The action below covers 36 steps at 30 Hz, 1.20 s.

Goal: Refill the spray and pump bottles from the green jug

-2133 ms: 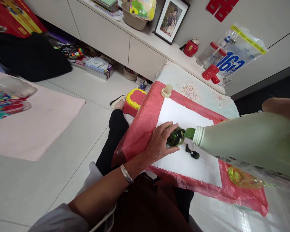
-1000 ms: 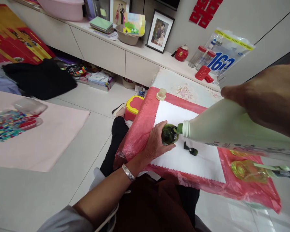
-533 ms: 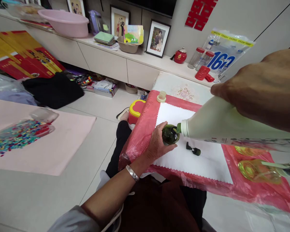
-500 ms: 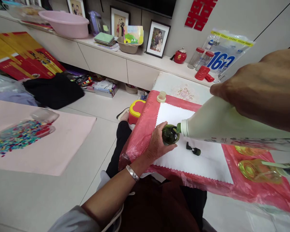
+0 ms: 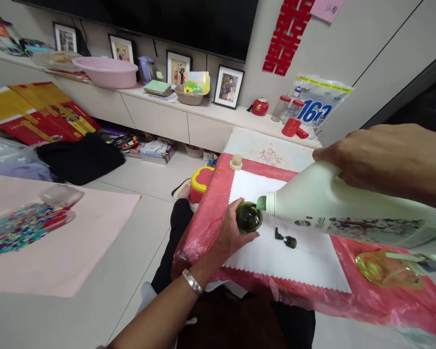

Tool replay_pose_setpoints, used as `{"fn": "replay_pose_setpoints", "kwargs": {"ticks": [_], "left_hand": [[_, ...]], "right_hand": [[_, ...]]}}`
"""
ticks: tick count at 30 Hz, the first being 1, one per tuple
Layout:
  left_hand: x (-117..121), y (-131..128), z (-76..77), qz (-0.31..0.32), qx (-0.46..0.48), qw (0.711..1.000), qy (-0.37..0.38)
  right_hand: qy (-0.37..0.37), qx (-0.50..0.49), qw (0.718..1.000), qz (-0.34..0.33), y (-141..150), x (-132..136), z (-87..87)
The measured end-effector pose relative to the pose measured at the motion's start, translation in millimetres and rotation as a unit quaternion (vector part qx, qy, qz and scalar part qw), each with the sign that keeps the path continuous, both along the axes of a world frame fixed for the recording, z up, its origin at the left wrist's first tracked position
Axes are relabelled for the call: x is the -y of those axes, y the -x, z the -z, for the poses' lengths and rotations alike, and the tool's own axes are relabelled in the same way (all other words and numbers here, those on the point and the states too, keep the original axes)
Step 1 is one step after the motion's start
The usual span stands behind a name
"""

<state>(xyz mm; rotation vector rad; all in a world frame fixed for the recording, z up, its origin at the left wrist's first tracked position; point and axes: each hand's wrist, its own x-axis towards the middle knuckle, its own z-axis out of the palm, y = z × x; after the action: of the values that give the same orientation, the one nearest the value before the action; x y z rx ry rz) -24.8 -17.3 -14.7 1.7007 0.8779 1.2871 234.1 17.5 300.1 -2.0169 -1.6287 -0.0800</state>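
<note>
My left hand (image 5: 233,230) is wrapped round a dark green bottle (image 5: 249,217) and holds it over the white mat. My right hand (image 5: 381,155) grips a large pale green jug (image 5: 349,203) from above, tilted nearly flat. The jug's green spout (image 5: 261,203) sits at the mouth of the bottle; I cannot tell whether liquid is flowing. A dark pump top (image 5: 286,238) lies on the white mat (image 5: 312,264). The jug's cream cap (image 5: 236,162) stands at the mat's far left corner.
Red plastic sheeting (image 5: 370,303) covers the table, with a yellow transparent bottle (image 5: 376,269) on its right. A red and yellow stool (image 5: 200,184) stands left of the table. Small colourful pieces (image 5: 22,228) lie on a pink surface (image 5: 105,218). Behind runs a low cabinet (image 5: 160,114).
The camera view has tilted upward, so most things sit lower in the picture. Both hands keep their hold, and the spout stays at the bottle's mouth.
</note>
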Motion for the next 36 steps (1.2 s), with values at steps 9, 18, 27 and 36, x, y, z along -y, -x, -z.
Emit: {"fn": "replay_pose_setpoints", "kwargs": {"ticks": [9, 18, 27, 36], "left_hand": [[-1.8, -0.3, 1.1, -0.029, -0.038, 0.999, -0.007], [-1.7, 4.0, -3.8, -0.035, -0.062, 0.997, -0.026], [-0.8, 7.7, -7.5, -0.024, -0.084, 0.996, -0.012], [1.8, 6.4, -14.6, -0.031, -0.099, 0.995, 0.015]], "right_hand": [[0.062, 0.06, 0.996, -0.018, -5.4, -3.6, 18.7], [-0.2, -0.139, 0.964, 0.108, -60.1, 2.3, 145.4], [-0.21, -0.296, 0.922, 0.136, -78.4, 10.4, 216.5], [-0.1, -0.393, 0.905, 0.127, -81.3, 23.9, 200.5]]}}
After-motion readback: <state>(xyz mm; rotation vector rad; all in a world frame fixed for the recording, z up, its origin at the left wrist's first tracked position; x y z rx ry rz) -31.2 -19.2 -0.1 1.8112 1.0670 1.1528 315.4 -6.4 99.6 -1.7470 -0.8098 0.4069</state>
